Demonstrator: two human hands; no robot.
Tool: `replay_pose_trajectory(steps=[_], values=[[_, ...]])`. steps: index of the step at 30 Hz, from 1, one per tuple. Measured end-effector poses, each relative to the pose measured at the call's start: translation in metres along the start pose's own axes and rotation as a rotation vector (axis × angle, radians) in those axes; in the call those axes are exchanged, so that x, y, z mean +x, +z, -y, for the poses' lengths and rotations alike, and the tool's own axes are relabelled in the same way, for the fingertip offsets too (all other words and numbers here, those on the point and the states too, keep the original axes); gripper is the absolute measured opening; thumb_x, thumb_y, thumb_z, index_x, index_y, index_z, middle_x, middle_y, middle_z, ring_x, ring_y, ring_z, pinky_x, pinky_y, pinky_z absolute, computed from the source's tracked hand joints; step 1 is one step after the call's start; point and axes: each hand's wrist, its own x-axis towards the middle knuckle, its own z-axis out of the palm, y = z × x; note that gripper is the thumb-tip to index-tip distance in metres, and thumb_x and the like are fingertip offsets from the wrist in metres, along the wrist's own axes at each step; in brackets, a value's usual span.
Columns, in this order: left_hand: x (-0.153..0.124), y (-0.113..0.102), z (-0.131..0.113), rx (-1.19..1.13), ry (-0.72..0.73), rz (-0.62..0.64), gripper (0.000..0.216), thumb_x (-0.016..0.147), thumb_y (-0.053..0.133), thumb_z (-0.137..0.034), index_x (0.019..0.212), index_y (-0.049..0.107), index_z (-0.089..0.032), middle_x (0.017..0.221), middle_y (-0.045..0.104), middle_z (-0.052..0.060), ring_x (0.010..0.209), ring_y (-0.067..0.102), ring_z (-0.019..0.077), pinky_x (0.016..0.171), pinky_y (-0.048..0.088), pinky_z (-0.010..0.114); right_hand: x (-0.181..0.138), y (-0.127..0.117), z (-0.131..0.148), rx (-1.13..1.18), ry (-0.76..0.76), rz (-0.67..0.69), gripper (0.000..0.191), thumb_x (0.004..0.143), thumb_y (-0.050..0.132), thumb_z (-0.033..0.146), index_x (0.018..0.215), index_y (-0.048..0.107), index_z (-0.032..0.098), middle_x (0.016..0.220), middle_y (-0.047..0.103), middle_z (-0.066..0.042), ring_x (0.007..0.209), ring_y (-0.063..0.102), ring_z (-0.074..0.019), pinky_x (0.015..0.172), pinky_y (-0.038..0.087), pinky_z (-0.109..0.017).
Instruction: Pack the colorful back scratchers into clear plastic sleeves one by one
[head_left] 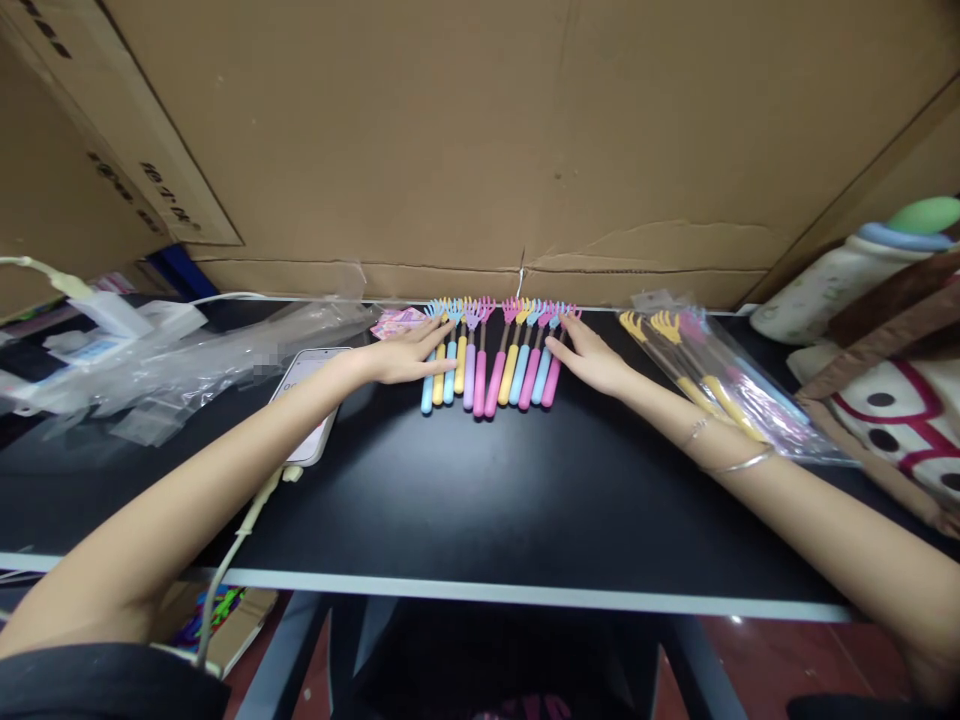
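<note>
A row of several small back scratchers (pixel 495 355) with pink, blue, yellow and purple handles and claw-shaped heads lies side by side at the far middle of the black table (pixel 480 500). My left hand (pixel 405 355) lies flat with fingers stretched out, touching the left end of the row. My right hand (pixel 592 355) lies flat too, fingers extended against the right end of the row. Neither hand holds anything. A thin bracelet (pixel 739 462) circles my right wrist.
A clear bag of more scratchers (pixel 720 385) lies at the right. A phone (pixel 307 400) with a white cable sits by my left forearm, beside crumpled clear plastic bags (pixel 195 360). Cardboard boxes (pixel 480 140) wall the back. A fabric bag (pixel 892 410) and bottle (pixel 847 275) stand far right.
</note>
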Motion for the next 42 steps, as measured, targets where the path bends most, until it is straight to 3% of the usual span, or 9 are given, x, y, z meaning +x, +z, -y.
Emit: replay_pose_trajectory(steps=[7, 16, 22, 26, 29, 33, 37, 42], values=[[0.002, 0.002, -0.005, 0.013, -0.001, 0.039, 0.093, 0.090, 0.022, -0.072, 0.157, 0.003, -0.011, 0.162, -0.010, 0.014, 0.151, -0.004, 0.0301, 0.122, 0.006, 0.049, -0.001, 0.004, 0.018, -0.087, 0.006, 0.147, 0.082, 0.092, 0.028, 0.068, 0.157, 0.020, 0.019, 0.163, 0.016, -0.016, 0.151, 0.008, -0.0328, 0.117, 0.006, -0.066], [0.005, 0.002, -0.005, 0.023, -0.002, 0.037, 0.094, 0.089, 0.021, -0.074, 0.158, 0.001, -0.013, 0.161, -0.013, 0.011, 0.152, -0.005, 0.0268, 0.122, 0.004, 0.047, 0.006, 0.004, 0.022, -0.133, -0.033, 0.187, 0.082, 0.093, 0.025, 0.066, 0.158, 0.018, 0.017, 0.164, 0.012, -0.013, 0.151, 0.006, -0.0331, 0.116, 0.003, -0.068], [0.004, 0.003, -0.009, 0.034, -0.029, 0.024, 0.092, 0.090, 0.019, -0.072, 0.158, 0.001, -0.012, 0.162, -0.011, 0.013, 0.152, -0.003, 0.0288, 0.121, 0.004, 0.051, 0.006, 0.009, 0.018, -0.120, -0.053, 0.156, 0.078, 0.094, 0.024, 0.065, 0.157, 0.020, 0.020, 0.164, 0.016, -0.012, 0.151, 0.009, -0.0316, 0.116, 0.006, -0.067], [0.004, 0.005, -0.005, 0.034, 0.001, -0.011, 0.091, 0.091, 0.016, -0.071, 0.157, -0.001, -0.011, 0.162, -0.011, 0.013, 0.152, -0.004, 0.0268, 0.122, 0.006, 0.049, 0.005, 0.008, 0.022, -0.072, -0.085, 0.059, 0.071, 0.096, 0.021, 0.059, 0.157, 0.020, 0.024, 0.164, 0.016, -0.009, 0.151, 0.006, -0.0295, 0.117, 0.005, -0.065], [0.002, 0.001, 0.002, 0.013, -0.008, -0.035, 0.091, 0.091, 0.014, -0.071, 0.157, -0.001, -0.010, 0.163, -0.007, 0.012, 0.152, -0.003, 0.0256, 0.123, 0.006, 0.046, 0.002, -0.003, 0.032, -0.056, -0.101, 0.025, 0.070, 0.097, 0.020, 0.055, 0.157, 0.019, 0.019, 0.164, 0.014, -0.011, 0.152, 0.006, -0.0281, 0.118, 0.006, -0.063], [-0.008, -0.009, 0.008, 0.047, -0.012, -0.068, 0.091, 0.090, 0.018, -0.071, 0.157, 0.006, -0.011, 0.163, 0.007, 0.013, 0.152, 0.006, 0.0261, 0.122, 0.005, 0.045, -0.014, -0.022, 0.038, -0.123, -0.132, 0.012, 0.073, 0.096, 0.029, 0.055, 0.156, 0.022, 0.013, 0.163, 0.021, -0.015, 0.151, 0.011, -0.0316, 0.118, 0.010, -0.063], [-0.027, -0.015, 0.007, 0.136, 0.046, -0.057, 0.086, 0.090, 0.028, -0.069, 0.155, 0.021, -0.013, 0.162, 0.018, 0.012, 0.150, 0.018, 0.0262, 0.122, 0.010, 0.045, -0.042, -0.033, 0.024, -0.174, -0.206, 0.015, 0.074, 0.094, 0.034, 0.058, 0.153, 0.029, 0.013, 0.159, 0.031, -0.018, 0.148, 0.025, -0.0343, 0.115, 0.024, -0.063], [-0.048, -0.010, -0.004, 0.176, 0.044, 0.013, 0.082, 0.091, 0.030, -0.062, 0.155, 0.023, -0.011, 0.161, 0.020, 0.011, 0.150, 0.021, 0.0231, 0.122, 0.015, 0.037, -0.077, -0.031, 0.006, -0.232, -0.206, 0.104, 0.075, 0.095, 0.031, 0.059, 0.152, 0.031, 0.010, 0.157, 0.032, -0.020, 0.147, 0.028, -0.0327, 0.117, 0.026, -0.056]])
